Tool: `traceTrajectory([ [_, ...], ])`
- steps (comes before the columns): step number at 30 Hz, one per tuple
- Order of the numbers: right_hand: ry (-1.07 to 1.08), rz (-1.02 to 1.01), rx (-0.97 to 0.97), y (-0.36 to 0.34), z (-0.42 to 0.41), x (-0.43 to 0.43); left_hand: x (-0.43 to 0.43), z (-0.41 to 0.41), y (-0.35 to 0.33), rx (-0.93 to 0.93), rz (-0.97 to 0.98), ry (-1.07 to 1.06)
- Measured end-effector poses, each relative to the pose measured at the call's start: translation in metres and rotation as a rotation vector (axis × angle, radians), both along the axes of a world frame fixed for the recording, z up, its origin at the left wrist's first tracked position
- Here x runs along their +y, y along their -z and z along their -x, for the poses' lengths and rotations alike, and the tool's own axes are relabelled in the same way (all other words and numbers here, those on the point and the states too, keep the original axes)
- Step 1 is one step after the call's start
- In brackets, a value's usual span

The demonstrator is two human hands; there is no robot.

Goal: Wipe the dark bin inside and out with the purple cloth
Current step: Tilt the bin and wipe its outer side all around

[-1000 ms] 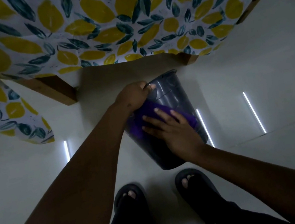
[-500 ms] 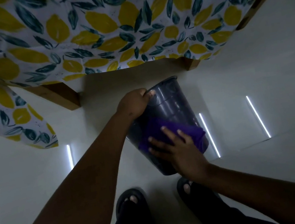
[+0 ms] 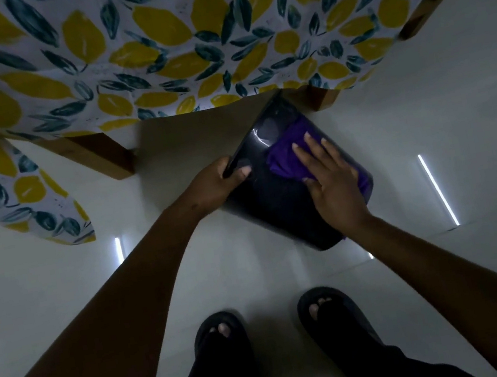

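Purple cloth is back up near the rim end of the dark bin. A second ago we had it around the middle of the wall, then it slid down toward the base, and now it's swept up again.

The bin has swung too. Earlier the rim pointed away from us, and now it's rolled off to our left, so a different stretch of outer wall faces up.

Left hand has its grip hooked over the rim. It's holding the bin tilted over the floor, just in front of the lemon-print tablecloth. We can't tell if the base touches the floor or hangs free.

Right hand isn't really gripping anything. Its fingers are flat and spread, pressing the cloth against the wall.

So what does that mean for the job? We reckon the outside is well under way and we're working round it one side at a time. The hand and cloth are on the outer wall, not in the opening, so our guess is the inside still needs its turn.
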State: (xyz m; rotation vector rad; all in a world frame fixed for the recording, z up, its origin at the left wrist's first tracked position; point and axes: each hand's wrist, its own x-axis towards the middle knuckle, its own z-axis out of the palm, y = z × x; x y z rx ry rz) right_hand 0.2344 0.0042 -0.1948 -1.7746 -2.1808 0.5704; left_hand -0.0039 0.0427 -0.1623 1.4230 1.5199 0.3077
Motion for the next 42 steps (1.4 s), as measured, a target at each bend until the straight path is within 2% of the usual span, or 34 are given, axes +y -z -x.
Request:
traceTrajectory([
  [2,0.016,-0.007,0.028,0.002,-0.004,0.007,-0.003,-0.001,0.004,0.058,-0.046,0.009],
  [4,0.040,-0.006,0.027,0.003,0.002,-0.001,-0.001,-0.007,0.004,0.027,-0.095,-0.068],
  [7,-0.035,-0.038,-0.114,0.008,0.010,-0.033,0.008,-0.016,-0.002,0.060,-0.128,-0.105],
  [9,-0.202,-0.103,-0.248,0.015,0.010,-0.057,0.012,-0.017,-0.001,0.142,-0.146,-0.073],
  [13,-0.716,-0.226,-0.426,0.023,0.005,-0.078,0.018,-0.026,-0.003,0.221,-0.131,-0.034],
  [15,-0.810,-0.208,-0.452,0.021,0.001,-0.064,0.023,-0.030,-0.005,0.231,-0.118,-0.007],
  [18,-0.653,-0.193,-0.387,0.013,0.001,-0.041,0.034,-0.032,-0.007,0.192,-0.062,0.005],
  [24,-0.118,0.000,0.003,0.002,0.014,-0.013,0.035,-0.030,-0.013,0.133,-0.037,-0.042],
  [28,-0.081,0.011,0.072,0.005,0.002,0.008,0.018,-0.009,-0.011,0.137,-0.026,0.008],
  [32,-0.091,0.030,0.078,0.004,0.007,0.000,0.017,-0.010,-0.008,0.159,-0.105,-0.054],
  [37,-0.333,-0.037,-0.120,0.018,0.013,-0.044,0.027,-0.014,-0.007,0.245,-0.083,-0.001],
  [40,-0.635,-0.153,-0.259,0.020,0.013,-0.056,0.029,-0.022,-0.008,0.288,-0.064,-0.009],
  [42,-0.884,-0.154,-0.338,0.017,0.023,-0.063,0.035,-0.031,-0.011,0.293,-0.057,-0.004],
])
